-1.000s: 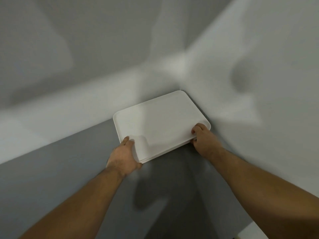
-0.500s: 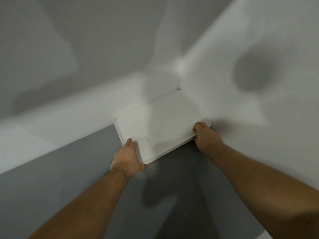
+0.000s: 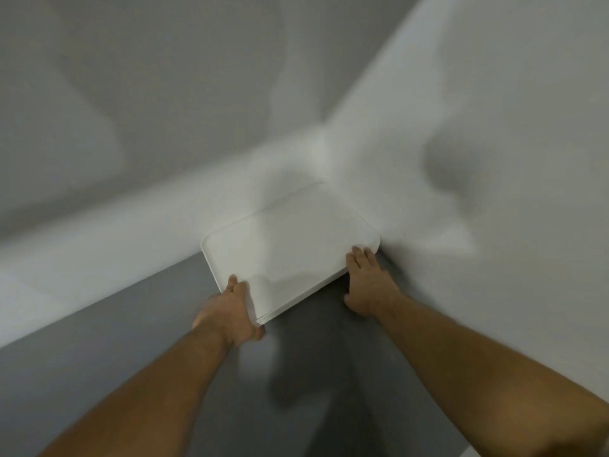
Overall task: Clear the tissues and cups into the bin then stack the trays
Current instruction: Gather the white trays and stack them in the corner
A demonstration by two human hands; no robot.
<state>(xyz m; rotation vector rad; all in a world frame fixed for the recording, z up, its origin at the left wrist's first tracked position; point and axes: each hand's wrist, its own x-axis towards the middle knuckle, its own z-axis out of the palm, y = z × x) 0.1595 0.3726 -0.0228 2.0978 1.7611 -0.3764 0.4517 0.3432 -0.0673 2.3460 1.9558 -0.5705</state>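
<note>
A stack of white trays (image 3: 290, 245) lies flat on a grey surface (image 3: 99, 374), pushed into the corner where two white walls meet. The top tray is rectangular with rounded corners and a low raised rim, and its face is bare; nothing sits in it. At the near corner, by the left hand, several thin rims show one under another, so more than one tray is nested here, though the count cannot be told. The stack's far corner points into the corner of the walls, and its two far edges run close along the low white bands at the foot of each wall.

The left hand (image 3: 227, 311) grips the near left corner of the stack, thumb on top of the rim and the other fingers curled beneath and out of sight. The right hand (image 3: 369, 285) is at the near right edge, fingers fairly straight with their tips laid on the top rim, palm hanging off the edge; whether it clasps the stack from below cannot be told. Both bare forearms reach in from the lower frame.

Soft shadows of the arms fall on the grey surface and across the tray, and a rounded shadow sits on the right wall (image 3: 494, 127). The picture is slightly blurred.
</note>
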